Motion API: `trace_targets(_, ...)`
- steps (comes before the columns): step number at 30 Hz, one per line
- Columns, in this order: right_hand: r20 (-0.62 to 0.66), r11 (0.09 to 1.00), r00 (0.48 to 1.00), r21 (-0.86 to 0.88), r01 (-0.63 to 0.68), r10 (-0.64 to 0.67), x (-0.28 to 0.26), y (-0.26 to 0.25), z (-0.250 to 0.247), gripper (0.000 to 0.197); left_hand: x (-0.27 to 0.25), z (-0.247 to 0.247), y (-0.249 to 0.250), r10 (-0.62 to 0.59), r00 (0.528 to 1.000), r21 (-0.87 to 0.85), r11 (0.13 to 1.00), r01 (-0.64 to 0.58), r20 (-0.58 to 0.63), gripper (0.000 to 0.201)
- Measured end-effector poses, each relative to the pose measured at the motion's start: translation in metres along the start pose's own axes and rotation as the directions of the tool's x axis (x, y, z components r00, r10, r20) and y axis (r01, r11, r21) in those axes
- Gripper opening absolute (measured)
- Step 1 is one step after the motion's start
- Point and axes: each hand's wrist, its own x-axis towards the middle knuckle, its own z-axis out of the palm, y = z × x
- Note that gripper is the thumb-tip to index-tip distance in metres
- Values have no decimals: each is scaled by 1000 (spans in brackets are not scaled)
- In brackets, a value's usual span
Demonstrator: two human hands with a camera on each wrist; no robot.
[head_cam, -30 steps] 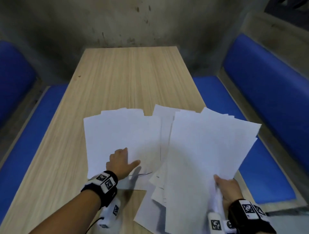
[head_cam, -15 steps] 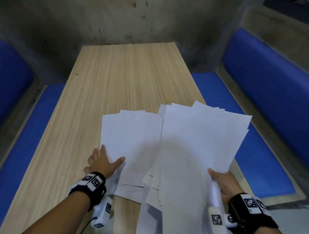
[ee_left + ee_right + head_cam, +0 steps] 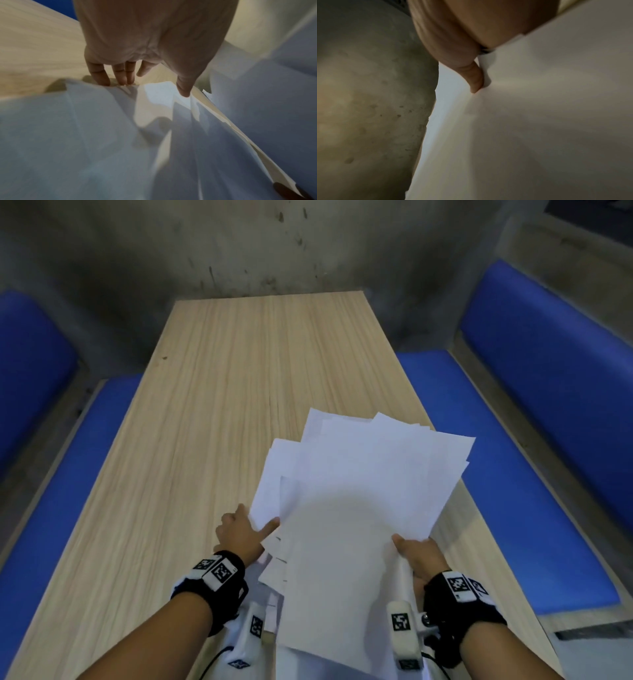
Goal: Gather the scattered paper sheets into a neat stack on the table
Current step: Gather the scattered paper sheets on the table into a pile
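Observation:
Several white paper sheets [image 3: 359, 491] lie fanned and overlapping at the near right of the wooden table [image 3: 239, 364]. My right hand [image 3: 416, 554] grips the upper bundle by its near right corner and holds it raised. Its thumb [image 3: 475, 81] presses on top of the sheets [image 3: 539, 121], and the fingers are hidden beneath. My left hand [image 3: 245, 527] is at the left edge of the lower sheets. Its straight fingers [image 3: 120, 79] touch that edge and the thumb rests on the paper [image 3: 85, 128], which buckles upward.
Blue padded benches run along both sides of the table, left [image 3: 65, 467] and right [image 3: 479, 446], with a blue backrest [image 3: 555, 350] at the right. A stained concrete wall [image 3: 239, 248] closes the far end. The sheets lie close to the table's right edge.
My left hand has slid the left group of sheets rightward until they sit under the right-hand bundle. The spread has narrowed into one overlapping pile. The right hand keeps its grip.

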Motion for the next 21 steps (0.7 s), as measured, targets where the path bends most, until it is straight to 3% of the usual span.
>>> trace_targets(5,-39,999,999,-32,-26,25,0,12,-24,24,-17,7,9,-20,1000,-10,1000,20,7,74)
trace_targets(8,-16,999,999,-41,-32,31,3,13,-24,17,-15,14,20,-21,998,-166,986,29,54,70)
trace_targets(11,-14,998,999,-41,-44,43,11,15,-18,19,-19,22,30,13,994,-208,978,10,107,79)
trace_targets(13,-16,998,999,-43,-40,40,26,26,-19,32,-22,26,37,-17,993,-226,973,44,120,86)
trace_targets(17,4,999,999,-5,-50,50,43,43,-22,50,-25,30,55,-80,993,-112,990,89,88,57)
trace_targets(20,9,999,998,6,-54,54,27,33,-19,37,-22,32,61,-60,995,-267,960,79,80,34)
trace_targets(21,4,999,999,0,-51,51,24,30,-19,36,-20,32,62,-37,997,-292,955,55,66,35)
